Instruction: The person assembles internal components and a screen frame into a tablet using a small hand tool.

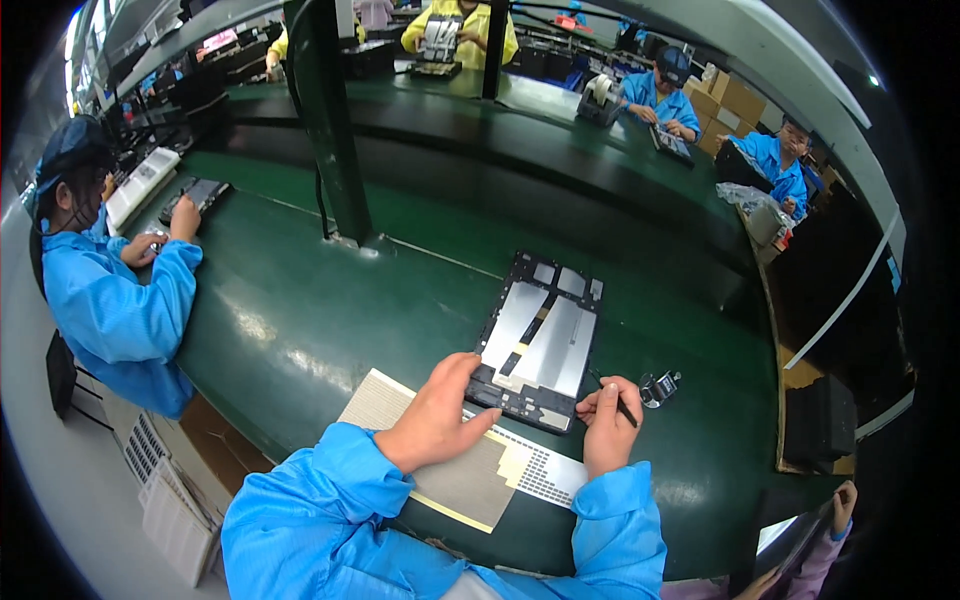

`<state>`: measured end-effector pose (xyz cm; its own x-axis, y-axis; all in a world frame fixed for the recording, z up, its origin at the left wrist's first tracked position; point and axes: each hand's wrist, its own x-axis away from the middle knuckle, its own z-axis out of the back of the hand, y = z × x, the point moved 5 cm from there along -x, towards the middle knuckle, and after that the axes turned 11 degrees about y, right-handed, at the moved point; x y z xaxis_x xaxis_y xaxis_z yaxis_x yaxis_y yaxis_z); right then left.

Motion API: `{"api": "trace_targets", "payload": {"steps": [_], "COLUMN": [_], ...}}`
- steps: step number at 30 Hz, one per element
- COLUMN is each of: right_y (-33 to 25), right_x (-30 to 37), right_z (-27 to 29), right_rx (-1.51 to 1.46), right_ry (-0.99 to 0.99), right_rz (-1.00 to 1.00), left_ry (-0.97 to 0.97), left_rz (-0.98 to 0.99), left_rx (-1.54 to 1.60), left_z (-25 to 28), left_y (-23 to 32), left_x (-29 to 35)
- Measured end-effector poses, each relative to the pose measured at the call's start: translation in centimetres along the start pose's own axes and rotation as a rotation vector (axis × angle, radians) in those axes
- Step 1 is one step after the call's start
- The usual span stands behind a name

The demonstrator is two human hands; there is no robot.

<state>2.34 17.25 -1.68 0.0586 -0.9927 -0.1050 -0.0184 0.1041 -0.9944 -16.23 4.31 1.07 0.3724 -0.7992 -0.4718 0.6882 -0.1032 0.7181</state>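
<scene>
One green post (pixel 335 130) beyond tablet (pixel 541 340)

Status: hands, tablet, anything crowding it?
Left hand at left edge of opened tablet; right hand holds slim black tool. Tablet flat on bench. Label sheets at its near end.

Left sleeve (pixel 300 520) and right sleeve (pixel 620 535) bright blue, long, loose; thin cloth, slight sheen, many creases and soft folds. Cuffs (pixel 365 465) same blue, bunched near the wrists. Left hand (pixel 437 412), right hand (pixel 608 425) both bare. Pale cloth (pixel 472 588) low between sleeves, kind unclear
</scene>
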Motion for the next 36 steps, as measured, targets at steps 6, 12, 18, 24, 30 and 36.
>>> {"api": "trace_targets", "payload": {"steps": [6, 12, 18, 24, 30, 36], "right_y": [0.1, 0.7, 1.7, 0.7, 0.5, 0.5], "right_x": [-0.4, -0.3, -0.5, 0.0, 0.3, 0.9], "right_z": [0.3, 0.0, 0.3, -0.2, -0.7, -0.3], "right_rx": [-0.121, -0.173, -0.323, -0.141, -0.087, -0.051], "right_ry": [0.076, -0.061, -0.047, -0.128, -0.231, -0.242], "right_rz": [0.086, 0.067, -0.138, -0.112, -0.032, -0.006], "left_ry": [0.239, -0.117, 0.033, 0.404, 0.911, 1.043], "left_rz": [0.728, 1.015, 1.023, 0.861, 0.892, 0.551], "left_rx": [0.542, 0.97, 1.343, 1.215, 0.905, 0.042], "left_z": [0.0, -1.8, 2.7, 9.7, 15.0, 17.5], "left_y": [-2.9, -1.6, -0.7, -7.0, -10.6, -7.5], "left_x": [-0.1, 0.5, 2.5, 7.2, 8.5, 7.6]}}
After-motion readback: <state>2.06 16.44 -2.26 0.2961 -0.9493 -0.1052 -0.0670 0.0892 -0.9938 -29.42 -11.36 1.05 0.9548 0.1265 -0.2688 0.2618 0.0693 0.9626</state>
